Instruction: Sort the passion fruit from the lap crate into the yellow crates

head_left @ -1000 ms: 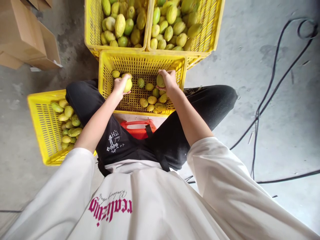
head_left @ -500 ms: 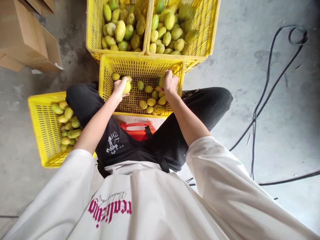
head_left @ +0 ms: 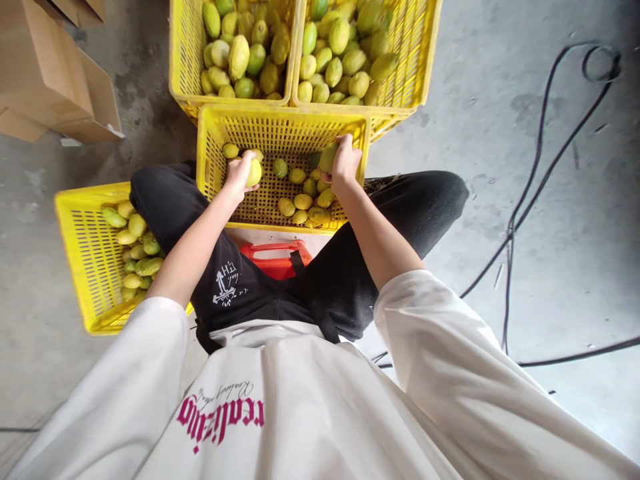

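I sit over a yellow plastic crate (head_left: pixel 280 120) between my knees, with several yellow-green fruits lying on its bottom. My left hand (head_left: pixel 239 172) is closed round one yellow-green fruit (head_left: pixel 254 173) at the crate's left side. My right hand (head_left: pixel 345 162) is closed on another green fruit (head_left: pixel 328 157) near the crate's right wall, lifted a little above the loose fruits (head_left: pixel 306 203).
Two fuller yellow crates (head_left: pixel 186 60) (head_left: pixel 420 60) of the same fruit stand just beyond. A yellow crate at my left (head_left: pixel 80 253) holds several fruits. Cardboard boxes (head_left: pixel 50 73) lie far left, black cables (head_left: pixel 530 193) cross the concrete floor at right, and a red stool (head_left: pixel 275 257) is under me.
My right hand has shifted right and up toward the crate's right wall with its fruit. The left hand has stayed in place with its fruit.
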Motion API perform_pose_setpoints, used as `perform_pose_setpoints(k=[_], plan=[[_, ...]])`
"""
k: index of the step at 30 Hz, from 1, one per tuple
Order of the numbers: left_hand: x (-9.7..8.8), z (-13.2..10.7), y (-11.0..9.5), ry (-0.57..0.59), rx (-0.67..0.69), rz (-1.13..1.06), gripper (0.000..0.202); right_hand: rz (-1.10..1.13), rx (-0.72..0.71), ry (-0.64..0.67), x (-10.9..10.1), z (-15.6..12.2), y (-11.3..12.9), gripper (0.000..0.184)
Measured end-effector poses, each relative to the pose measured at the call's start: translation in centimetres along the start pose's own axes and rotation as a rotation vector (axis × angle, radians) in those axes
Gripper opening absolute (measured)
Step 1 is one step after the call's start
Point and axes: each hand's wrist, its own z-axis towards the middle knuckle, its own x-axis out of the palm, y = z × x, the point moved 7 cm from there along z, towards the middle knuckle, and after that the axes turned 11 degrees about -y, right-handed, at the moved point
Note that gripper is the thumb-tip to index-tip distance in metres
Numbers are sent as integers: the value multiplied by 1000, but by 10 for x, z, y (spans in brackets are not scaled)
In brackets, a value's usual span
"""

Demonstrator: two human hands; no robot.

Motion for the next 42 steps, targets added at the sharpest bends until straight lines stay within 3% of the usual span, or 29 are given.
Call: perform_pose_setpoints(k=[4, 11, 18, 25, 29, 34, 39, 42], plan=[[1, 6, 3, 25, 11, 8, 40, 54, 197, -17, -5, -12, -3, 69], [0, 4, 1, 43, 34, 40, 41, 90, 289, 58, -1, -35, 2, 78], [10, 5, 2, 52, 93, 43, 39, 73, 216, 80, 4, -44, 19, 72], [15, 0, 8, 122, 44, 46, 30, 105, 209, 88, 9, -36, 22, 71], [21, 3, 12, 183, 49, 25, 48, 131, 265, 97, 13, -36, 12, 73], [20, 7, 13, 151, 56, -52, 71, 149, 282, 0, 9, -38, 12, 73], [11, 1, 8, 77, 49, 4, 43, 150, 236, -4, 3, -30, 13, 72], [4, 0, -1, 6, 43, -3, 46, 113, 183, 18, 0, -19, 4, 69]])
